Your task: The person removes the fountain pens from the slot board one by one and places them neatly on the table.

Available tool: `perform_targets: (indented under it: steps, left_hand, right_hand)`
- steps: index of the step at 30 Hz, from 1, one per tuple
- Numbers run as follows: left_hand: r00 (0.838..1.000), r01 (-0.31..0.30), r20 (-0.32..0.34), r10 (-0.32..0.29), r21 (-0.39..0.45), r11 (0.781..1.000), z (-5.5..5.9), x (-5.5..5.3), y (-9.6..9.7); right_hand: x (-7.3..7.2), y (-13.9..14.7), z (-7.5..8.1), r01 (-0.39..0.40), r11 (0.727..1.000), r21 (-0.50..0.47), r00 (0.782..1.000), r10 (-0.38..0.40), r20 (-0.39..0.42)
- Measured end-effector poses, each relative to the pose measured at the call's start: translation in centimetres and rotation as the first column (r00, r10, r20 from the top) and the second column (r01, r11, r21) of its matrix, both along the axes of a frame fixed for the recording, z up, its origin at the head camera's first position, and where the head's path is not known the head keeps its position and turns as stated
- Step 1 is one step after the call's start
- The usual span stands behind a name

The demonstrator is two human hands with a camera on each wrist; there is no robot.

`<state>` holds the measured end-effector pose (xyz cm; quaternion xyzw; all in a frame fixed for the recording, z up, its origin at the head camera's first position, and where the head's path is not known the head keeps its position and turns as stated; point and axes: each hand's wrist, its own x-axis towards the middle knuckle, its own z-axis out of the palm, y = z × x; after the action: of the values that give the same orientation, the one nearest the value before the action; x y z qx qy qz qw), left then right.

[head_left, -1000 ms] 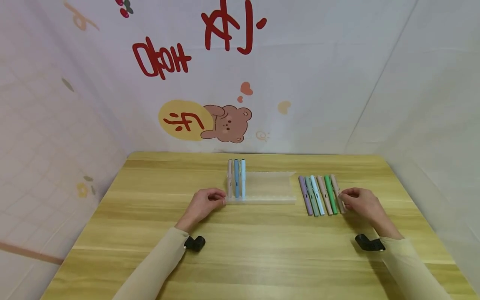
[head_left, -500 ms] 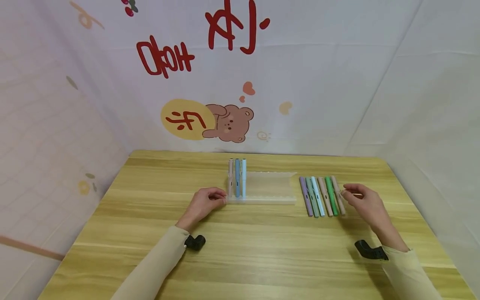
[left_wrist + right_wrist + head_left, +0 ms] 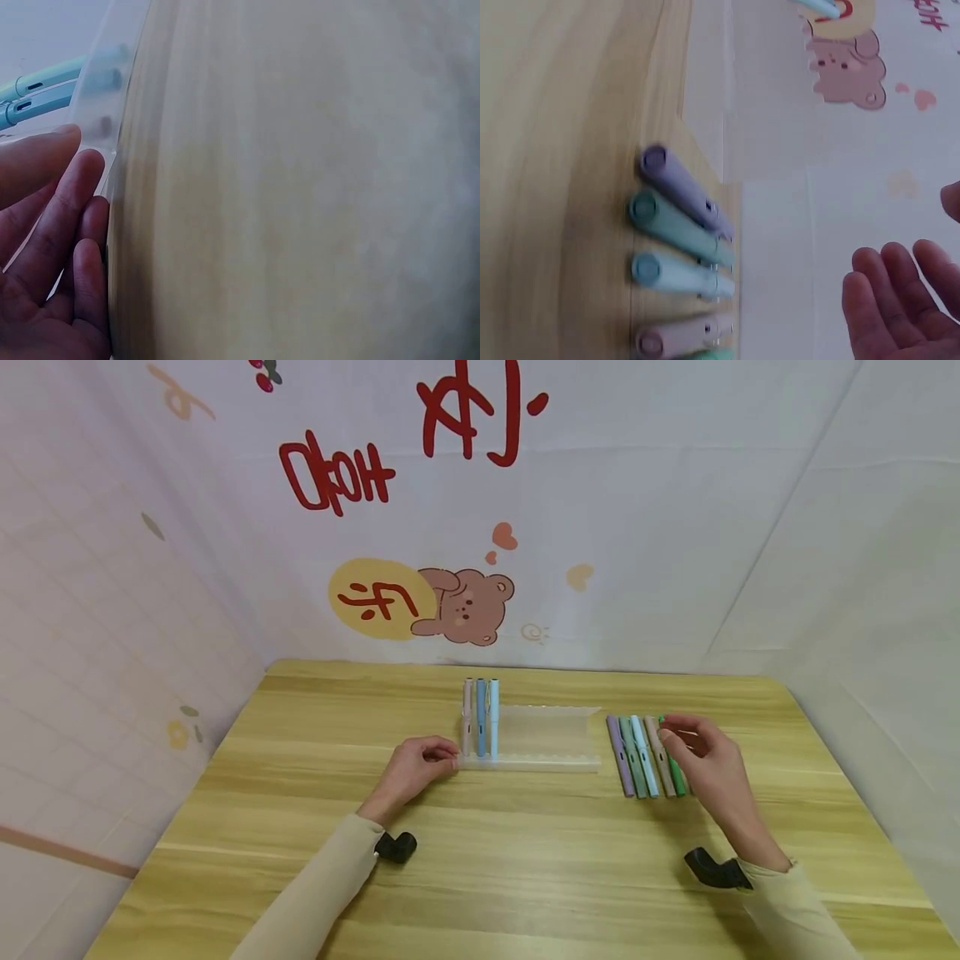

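Observation:
My left hand (image 3: pixel 412 770) pinches the left front corner of a clear plastic pen rack (image 3: pixel 551 766); the left wrist view shows thumb and index fingertip at this corner (image 3: pixel 105 142). Three capped pens stand in the rack: pinkish-brown (image 3: pixel 468 718), blue (image 3: pixel 482 718) and light blue (image 3: pixel 493 718). More pens lie side by side to the right: purple (image 3: pixel 620 756), grey-green (image 3: pixel 633 760), light blue (image 3: pixel 646 758), pinkish-beige (image 3: pixel 660 756) and green (image 3: pixel 677 777). My right hand (image 3: pixel 712 768) hovers over the green pen, partly covering it. In the right wrist view nothing shows between its fingers (image 3: pixel 892 300) and thumb.
The wooden table (image 3: pixel 510 868) meets a white printed backdrop (image 3: pixel 637 527) behind the rack, with side sheets at left and right. Black wrist cameras (image 3: pixel 396 847) are strapped at both sleeves. The rack's right part stands beside the purple pen.
My right hand drew off the rightmost brownish pen, then moved left over the green one; the brownish pen is now out of sight. My left hand stays at the rack. The head view shifted slightly.

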<state>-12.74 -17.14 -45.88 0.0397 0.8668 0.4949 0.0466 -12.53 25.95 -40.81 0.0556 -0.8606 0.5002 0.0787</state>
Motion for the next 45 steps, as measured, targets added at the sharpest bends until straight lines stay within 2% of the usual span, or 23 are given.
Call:
perform_targets:
  steps: [7, 16, 23, 28, 34, 45]
  left_hand:
    - [1.000, 0.005, 0.003, -0.005, -0.005, 1.000, 0.1, 0.0, -0.1]
    - [1.000, 0.016, 0.001, -0.016, 0.006, 1.000, 0.0, 0.0, -0.2]
    - [1.000, 0.016, 0.007, -0.016, 0.001, 1.000, 0.3, 0.0, -0.2]
    - [1.000, 0.015, 0.007, -0.015, 0.001, 1.000, 0.4, 0.1, -0.2]
    - [1.000, 0.013, 0.001, -0.013, 0.000, 1.000, 0.4, 0.1, -0.1]
    - [1.000, 0.016, 0.001, -0.016, 0.002, 1.000, 0.5, 0.2, 0.0]
  right_hand:
    - [0.4, -3.1, 0.2, -0.129, 0.985, -0.112, 0.991, 0.124, -0.046]
    - [0.5, -6.0, -0.3, -0.238, 0.968, -0.082, 0.970, 0.232, -0.068]
    - [0.6, -8.3, -0.7, -0.254, 0.967, 0.036, 0.965, 0.255, -0.055]
    - [0.2, -9.9, -1.3, -0.281, 0.958, 0.061, 0.955, 0.286, -0.082]
    - [-0.2, -11.5, -1.8, -0.280, 0.952, 0.120, 0.951, 0.293, -0.104]
    - [-0.9, -14.2, -2.3, -0.290, 0.935, 0.203, 0.948, 0.310, -0.073]
